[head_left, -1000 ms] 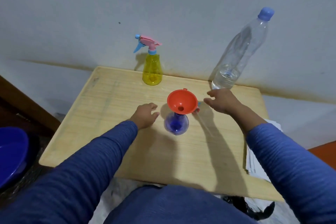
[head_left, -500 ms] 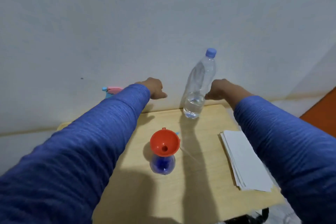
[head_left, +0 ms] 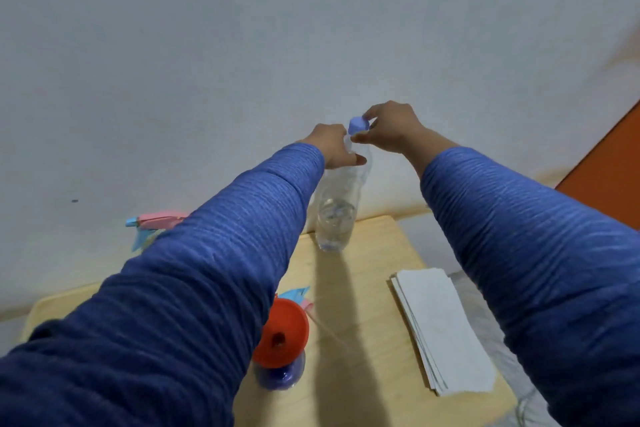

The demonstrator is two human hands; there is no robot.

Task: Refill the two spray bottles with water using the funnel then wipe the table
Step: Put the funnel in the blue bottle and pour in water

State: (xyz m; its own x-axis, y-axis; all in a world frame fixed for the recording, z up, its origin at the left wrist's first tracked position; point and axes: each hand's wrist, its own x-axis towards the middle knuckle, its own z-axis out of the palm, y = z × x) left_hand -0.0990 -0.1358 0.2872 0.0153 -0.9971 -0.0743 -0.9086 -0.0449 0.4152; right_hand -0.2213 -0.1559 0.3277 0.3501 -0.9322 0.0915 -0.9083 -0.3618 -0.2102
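A tall clear water bottle (head_left: 336, 218) stands at the back of the wooden table (head_left: 367, 288), with a little water in its bottom. My left hand (head_left: 332, 146) grips its neck. My right hand (head_left: 391, 128) pinches the blue cap (head_left: 357, 124) on top. An orange funnel (head_left: 284, 333) sits in the mouth of the blue spray bottle (head_left: 280, 374) near the front. The removed spray head (head_left: 294, 295) lies behind the funnel. The yellow spray bottle is hidden behind my left sleeve; only its pink and blue trigger head (head_left: 156, 222) shows.
A stack of white paper towels (head_left: 440, 326) lies on the table's right side. A pale wall rises right behind the table. An orange surface (head_left: 609, 177) shows at the far right.
Both hands rose from beside the water bottle to its top. My left hand closed on the neck and my right hand on the cap. The camera tilted up and moved closer.
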